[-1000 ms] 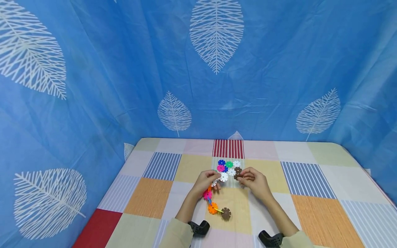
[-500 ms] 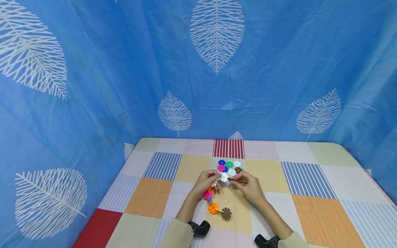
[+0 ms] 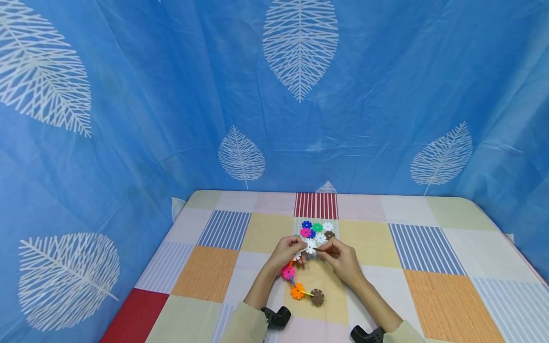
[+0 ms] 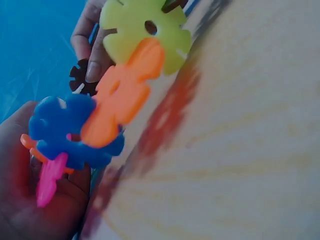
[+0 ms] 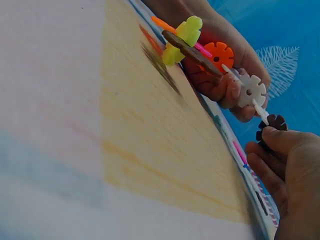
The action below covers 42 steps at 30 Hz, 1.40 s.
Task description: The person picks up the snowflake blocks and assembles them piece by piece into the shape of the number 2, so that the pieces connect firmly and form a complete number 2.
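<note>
My left hand (image 3: 285, 253) grips a chain of notched, flower-shaped plastic linking discs near its upper end. In the left wrist view a blue disc (image 4: 57, 122), an orange disc (image 4: 116, 95) and a yellow-green disc (image 4: 127, 30) are slotted together edge to edge. The chain's lower end, a brown disc (image 3: 317, 297), hangs toward the person. Between thumb and fingers my right hand (image 3: 341, 261) pinches another brown disc (image 5: 274, 121). Its edge meets a white disc seen edge-on (image 5: 261, 112), beside a flat white disc (image 5: 252, 91) at the left fingertips.
Behind the hands lies a group of loose discs, among them a green disc (image 3: 317, 227), a pink disc (image 3: 305, 232) and a white disc (image 3: 328, 226). A patchwork-patterned cloth (image 3: 364, 207) covers the table. Blue leaf-print curtains (image 3: 369, 95) stand around it.
My right hand has picked up the brown disc from the group and brought it left to the chain's white end. The hanging part of the chain has swung slightly right.
</note>
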Available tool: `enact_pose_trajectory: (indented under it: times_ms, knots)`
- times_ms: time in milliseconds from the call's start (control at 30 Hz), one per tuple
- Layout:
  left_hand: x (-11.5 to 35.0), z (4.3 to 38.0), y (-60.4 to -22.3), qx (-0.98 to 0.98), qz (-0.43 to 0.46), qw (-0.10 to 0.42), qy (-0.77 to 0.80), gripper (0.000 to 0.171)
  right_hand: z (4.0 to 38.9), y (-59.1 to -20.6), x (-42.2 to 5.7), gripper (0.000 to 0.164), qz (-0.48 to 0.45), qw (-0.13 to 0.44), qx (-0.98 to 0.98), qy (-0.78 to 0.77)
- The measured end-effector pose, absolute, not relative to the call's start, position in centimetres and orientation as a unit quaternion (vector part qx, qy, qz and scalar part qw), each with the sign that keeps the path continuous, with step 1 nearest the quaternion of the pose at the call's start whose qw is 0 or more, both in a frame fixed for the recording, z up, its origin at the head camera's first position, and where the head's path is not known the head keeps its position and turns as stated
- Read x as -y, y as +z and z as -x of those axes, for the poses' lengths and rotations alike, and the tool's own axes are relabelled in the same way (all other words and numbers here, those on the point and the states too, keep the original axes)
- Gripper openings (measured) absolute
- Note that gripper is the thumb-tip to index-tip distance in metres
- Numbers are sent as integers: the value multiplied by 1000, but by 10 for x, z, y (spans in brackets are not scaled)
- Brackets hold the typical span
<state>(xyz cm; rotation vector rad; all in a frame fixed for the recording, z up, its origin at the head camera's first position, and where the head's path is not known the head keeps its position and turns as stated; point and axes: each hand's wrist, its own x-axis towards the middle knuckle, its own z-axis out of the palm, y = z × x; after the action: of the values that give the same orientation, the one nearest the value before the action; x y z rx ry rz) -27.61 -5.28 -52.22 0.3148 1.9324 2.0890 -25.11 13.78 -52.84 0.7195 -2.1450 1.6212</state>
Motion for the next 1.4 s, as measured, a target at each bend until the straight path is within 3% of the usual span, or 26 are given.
enact_pose_trajectory:
  times_ms: [300, 600, 767, 933, 1133, 1400]
  knots:
    - [57, 278, -521, -654, -69, 118, 744, 24, 271, -535, -147, 38, -163, 236, 842, 456]
    - [58, 279, -525, -653, -85, 113, 744, 20, 284, -537, -144, 31, -136, 216, 894, 369]
    - [57, 279, -526, -649, -83, 110, 748, 20, 280, -534, -143, 22, -114, 219, 874, 419]
    - [56, 277, -523, -641, -73, 105, 757, 19, 271, -530, -143, 14, -72, 161, 786, 593]
    - [55, 278, -522, -633, -64, 87, 766, 18, 259, -525, -140, 29, -52, 64, 695, 714]
    - [54, 278, -525, -630, -61, 88, 769, 16, 254, -524, -137, 29, -56, 37, 688, 723]
